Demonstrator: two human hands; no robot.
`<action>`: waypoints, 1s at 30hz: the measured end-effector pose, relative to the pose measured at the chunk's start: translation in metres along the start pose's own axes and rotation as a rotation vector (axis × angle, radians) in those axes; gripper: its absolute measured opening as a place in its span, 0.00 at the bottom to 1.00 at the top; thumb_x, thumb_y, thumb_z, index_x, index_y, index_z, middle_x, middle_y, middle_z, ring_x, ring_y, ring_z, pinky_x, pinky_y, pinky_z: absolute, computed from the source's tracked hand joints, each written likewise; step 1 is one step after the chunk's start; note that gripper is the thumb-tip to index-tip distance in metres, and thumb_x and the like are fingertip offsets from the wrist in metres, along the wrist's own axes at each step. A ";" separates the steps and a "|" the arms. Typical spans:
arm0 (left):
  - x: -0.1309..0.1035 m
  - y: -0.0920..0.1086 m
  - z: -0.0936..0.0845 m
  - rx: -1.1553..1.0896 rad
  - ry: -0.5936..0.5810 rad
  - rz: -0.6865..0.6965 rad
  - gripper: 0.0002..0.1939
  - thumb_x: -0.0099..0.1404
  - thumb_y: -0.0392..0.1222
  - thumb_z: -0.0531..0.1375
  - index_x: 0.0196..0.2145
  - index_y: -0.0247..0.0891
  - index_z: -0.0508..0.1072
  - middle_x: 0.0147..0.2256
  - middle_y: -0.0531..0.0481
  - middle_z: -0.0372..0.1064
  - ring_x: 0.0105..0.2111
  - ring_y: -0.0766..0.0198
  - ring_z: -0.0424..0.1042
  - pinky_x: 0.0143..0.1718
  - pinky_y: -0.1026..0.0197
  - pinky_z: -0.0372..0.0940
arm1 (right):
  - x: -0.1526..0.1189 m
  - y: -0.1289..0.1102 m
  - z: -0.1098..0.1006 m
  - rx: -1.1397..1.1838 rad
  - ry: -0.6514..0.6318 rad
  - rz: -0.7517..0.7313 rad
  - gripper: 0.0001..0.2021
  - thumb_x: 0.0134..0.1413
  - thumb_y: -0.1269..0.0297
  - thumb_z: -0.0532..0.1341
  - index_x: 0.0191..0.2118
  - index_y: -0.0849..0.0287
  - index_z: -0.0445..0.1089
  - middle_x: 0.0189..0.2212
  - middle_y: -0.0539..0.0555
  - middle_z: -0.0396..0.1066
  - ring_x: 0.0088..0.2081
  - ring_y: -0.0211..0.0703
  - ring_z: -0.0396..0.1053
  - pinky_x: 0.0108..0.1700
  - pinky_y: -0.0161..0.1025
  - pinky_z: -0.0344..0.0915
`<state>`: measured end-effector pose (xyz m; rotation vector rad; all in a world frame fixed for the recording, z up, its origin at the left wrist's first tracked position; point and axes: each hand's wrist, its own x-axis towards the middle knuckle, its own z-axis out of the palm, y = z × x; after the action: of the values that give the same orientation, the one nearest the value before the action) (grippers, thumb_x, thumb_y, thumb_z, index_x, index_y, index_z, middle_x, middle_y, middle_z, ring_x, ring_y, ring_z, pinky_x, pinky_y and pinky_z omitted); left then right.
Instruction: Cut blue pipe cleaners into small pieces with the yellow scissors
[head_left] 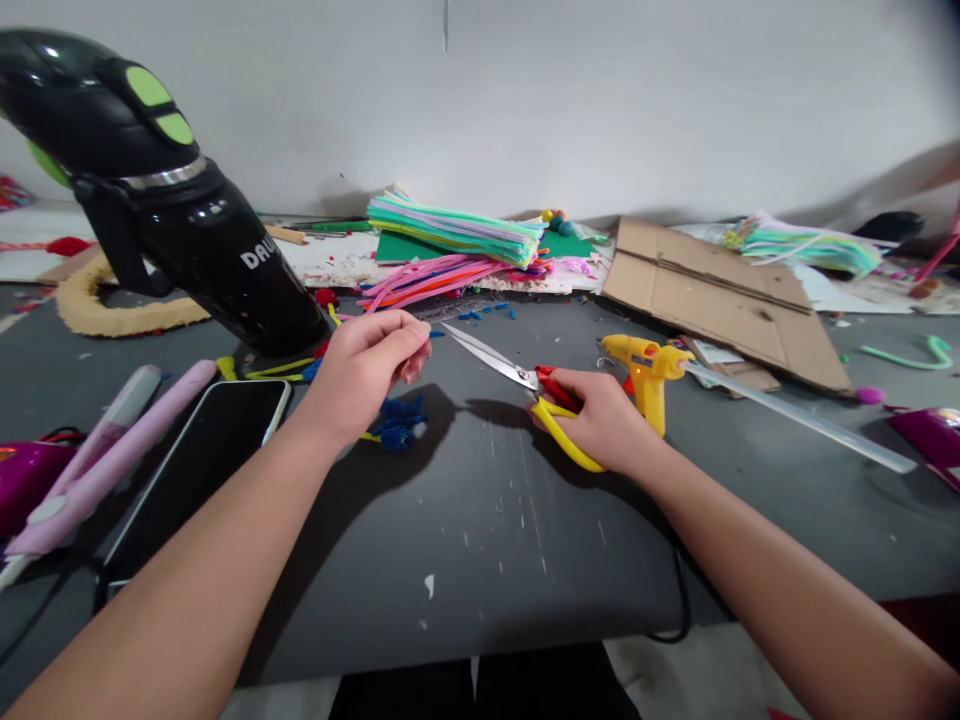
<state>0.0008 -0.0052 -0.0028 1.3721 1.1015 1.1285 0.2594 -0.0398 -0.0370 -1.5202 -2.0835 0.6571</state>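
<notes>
My left hand [375,370] is closed in a pinch, and a short bit of blue pipe cleaner [436,334] shows at its fingertips. In my right hand [600,415] are scissors [499,365] with red and yellow handles. Their blades look nearly together and point at the left fingertips, a small gap away. Below the left hand lies a cluster of blue fuzzy pieces [397,425] on yellow stems. Several cut blue bits [487,312] are scattered on the table beyond the blades.
A yellow glue gun [643,375] with a long glue stick stands beside my right hand. Behind lie pipe-cleaner bundles [457,228] and cardboard [720,295]. A black bottle [217,230], a phone [199,460] and a pink hair straightener [112,460] occupy the left side.
</notes>
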 end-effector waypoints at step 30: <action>-0.001 -0.002 0.000 0.111 0.029 0.062 0.08 0.61 0.43 0.60 0.26 0.38 0.71 0.24 0.51 0.64 0.25 0.66 0.63 0.27 0.63 0.60 | 0.000 0.000 0.002 -0.044 0.009 -0.013 0.12 0.47 0.66 0.61 0.23 0.57 0.54 0.20 0.45 0.55 0.25 0.34 0.49 0.28 0.35 0.47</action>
<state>0.0009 -0.0056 -0.0047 1.4893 1.1633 1.1497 0.2578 -0.0396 -0.0379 -1.5292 -2.1128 0.6022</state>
